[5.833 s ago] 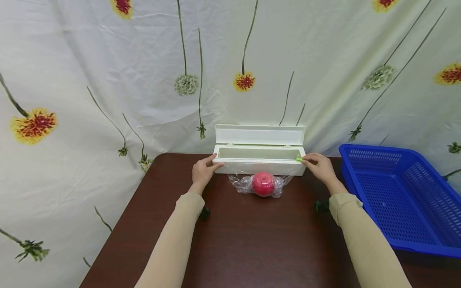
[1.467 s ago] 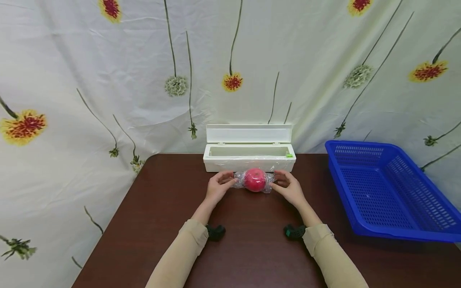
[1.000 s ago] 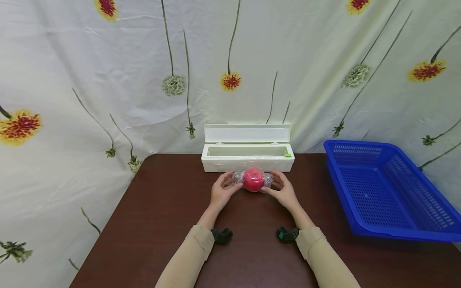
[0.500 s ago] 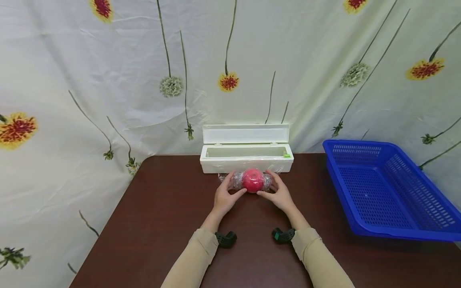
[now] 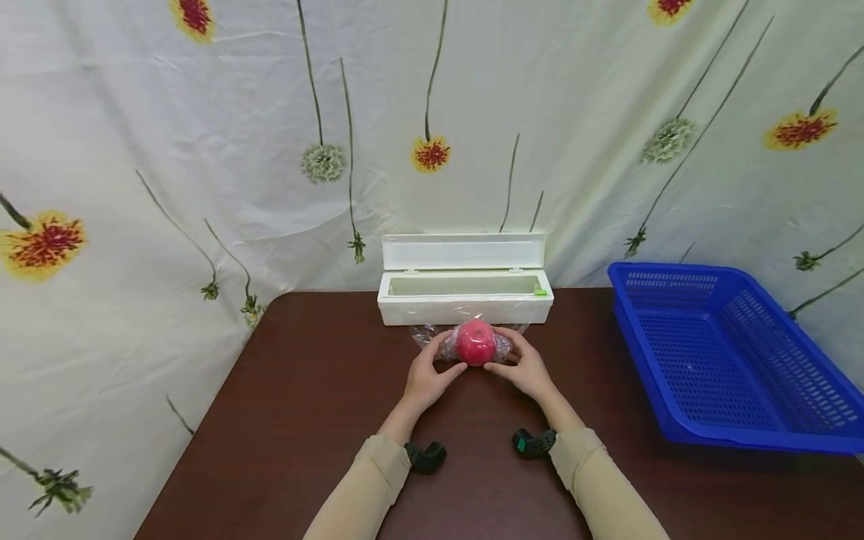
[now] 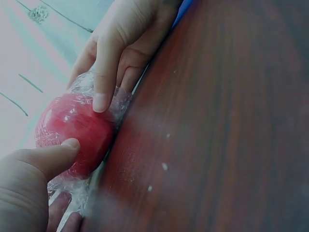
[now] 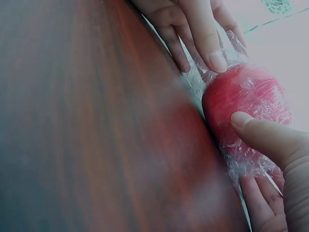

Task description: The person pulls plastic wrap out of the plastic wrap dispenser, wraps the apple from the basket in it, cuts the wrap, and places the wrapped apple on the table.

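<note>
A round red apple (image 5: 475, 343) wrapped in clear cling film (image 5: 445, 346) lies on the table in front of the dispenser. My left hand (image 5: 424, 381) grips its left side, thumb on the near face and fingers behind in the bunched film. On the right side my right hand (image 5: 529, 371) holds it the same way, as the right wrist view shows with its thumb (image 7: 251, 124) pressed on the wrapped apple (image 7: 241, 99). Behind stands a white cling film dispenser (image 5: 466, 310), lid up, with a green slide cutter (image 5: 540, 292) at its right end. Film spreads between apple and dispenser.
A blue plastic basket (image 5: 715, 427) stands at the right on the dark brown table (image 5: 283, 420). A white flowered cloth (image 5: 270, 135) hangs behind the table's back edge. Both wrists wear dark bands with mounts (image 5: 427, 457).
Earlier my hands were at the dispenser's ends, the right one at the green cutter. They moved to the apple and closed in around its sides. Lately apple and hands shifted slightly toward me.
</note>
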`<control>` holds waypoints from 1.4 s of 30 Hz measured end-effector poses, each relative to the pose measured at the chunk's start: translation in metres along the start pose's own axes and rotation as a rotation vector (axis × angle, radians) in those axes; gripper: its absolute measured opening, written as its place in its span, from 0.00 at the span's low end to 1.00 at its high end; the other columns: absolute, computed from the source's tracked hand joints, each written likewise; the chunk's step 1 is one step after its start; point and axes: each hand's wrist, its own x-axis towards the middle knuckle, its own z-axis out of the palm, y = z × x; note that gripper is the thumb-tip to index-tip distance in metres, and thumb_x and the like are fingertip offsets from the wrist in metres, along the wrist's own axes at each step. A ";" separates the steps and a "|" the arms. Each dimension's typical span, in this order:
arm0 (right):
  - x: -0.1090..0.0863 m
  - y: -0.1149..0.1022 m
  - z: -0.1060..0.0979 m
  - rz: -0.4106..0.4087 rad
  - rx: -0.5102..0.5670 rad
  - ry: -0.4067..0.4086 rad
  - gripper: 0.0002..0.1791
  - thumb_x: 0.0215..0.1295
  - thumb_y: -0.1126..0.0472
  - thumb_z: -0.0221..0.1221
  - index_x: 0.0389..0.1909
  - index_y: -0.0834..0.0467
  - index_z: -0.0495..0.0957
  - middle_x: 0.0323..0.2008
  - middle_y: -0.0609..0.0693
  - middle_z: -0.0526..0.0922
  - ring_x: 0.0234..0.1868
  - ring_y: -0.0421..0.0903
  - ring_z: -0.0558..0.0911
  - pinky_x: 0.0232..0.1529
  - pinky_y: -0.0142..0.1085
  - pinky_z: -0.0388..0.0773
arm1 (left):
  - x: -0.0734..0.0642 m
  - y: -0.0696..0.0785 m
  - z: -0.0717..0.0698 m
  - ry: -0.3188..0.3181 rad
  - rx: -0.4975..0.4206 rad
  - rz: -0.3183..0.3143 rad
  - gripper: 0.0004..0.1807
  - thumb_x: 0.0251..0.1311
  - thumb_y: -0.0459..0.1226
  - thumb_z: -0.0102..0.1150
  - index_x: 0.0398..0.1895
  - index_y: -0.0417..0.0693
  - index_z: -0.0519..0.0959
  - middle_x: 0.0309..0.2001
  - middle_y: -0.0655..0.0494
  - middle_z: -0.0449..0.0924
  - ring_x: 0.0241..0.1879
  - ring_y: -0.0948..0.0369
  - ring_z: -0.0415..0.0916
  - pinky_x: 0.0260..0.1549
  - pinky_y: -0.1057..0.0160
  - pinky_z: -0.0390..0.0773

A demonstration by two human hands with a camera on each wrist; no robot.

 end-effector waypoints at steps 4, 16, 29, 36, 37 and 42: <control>0.002 0.021 0.001 0.013 -0.020 0.011 0.37 0.50 0.66 0.70 0.62 0.58 0.66 0.61 0.61 0.68 0.58 0.59 0.71 0.53 0.49 0.72 | -0.001 0.002 0.001 0.001 -0.008 0.020 0.34 0.52 0.40 0.69 0.63 0.49 0.68 0.59 0.50 0.72 0.56 0.54 0.70 0.56 0.50 0.69; -0.009 0.018 -0.002 -0.022 -0.064 -0.027 0.41 0.48 0.62 0.72 0.64 0.53 0.66 0.61 0.58 0.69 0.56 0.57 0.74 0.51 0.46 0.75 | -0.005 0.002 -0.001 -0.015 0.005 0.022 0.26 0.49 0.43 0.71 0.51 0.48 0.74 0.52 0.50 0.77 0.47 0.55 0.76 0.44 0.54 0.76; -0.020 0.013 -0.008 0.064 -0.115 -0.036 0.40 0.48 0.54 0.72 0.64 0.52 0.68 0.59 0.56 0.72 0.48 0.52 0.79 0.47 0.43 0.77 | -0.009 0.011 -0.005 -0.124 0.031 0.019 0.31 0.52 0.47 0.67 0.61 0.58 0.71 0.58 0.55 0.74 0.56 0.55 0.70 0.55 0.47 0.69; -0.023 0.012 -0.010 0.077 -0.110 -0.035 0.39 0.48 0.52 0.71 0.63 0.53 0.70 0.56 0.56 0.75 0.47 0.52 0.80 0.46 0.43 0.78 | -0.010 0.014 -0.006 -0.140 0.040 -0.005 0.29 0.53 0.51 0.65 0.59 0.61 0.73 0.57 0.59 0.75 0.55 0.57 0.70 0.55 0.49 0.69; -0.024 0.012 -0.010 0.074 -0.109 -0.034 0.38 0.49 0.52 0.71 0.63 0.53 0.70 0.56 0.56 0.75 0.46 0.51 0.80 0.46 0.42 0.78 | -0.010 0.014 -0.007 -0.142 0.040 -0.009 0.29 0.53 0.52 0.65 0.59 0.61 0.73 0.57 0.58 0.75 0.55 0.57 0.70 0.55 0.49 0.69; -0.024 0.012 -0.010 0.074 -0.108 -0.029 0.37 0.49 0.52 0.71 0.62 0.53 0.71 0.54 0.54 0.77 0.45 0.49 0.80 0.43 0.38 0.79 | -0.011 0.015 -0.007 -0.151 0.034 -0.031 0.28 0.54 0.53 0.64 0.59 0.61 0.74 0.56 0.59 0.75 0.55 0.57 0.70 0.54 0.49 0.69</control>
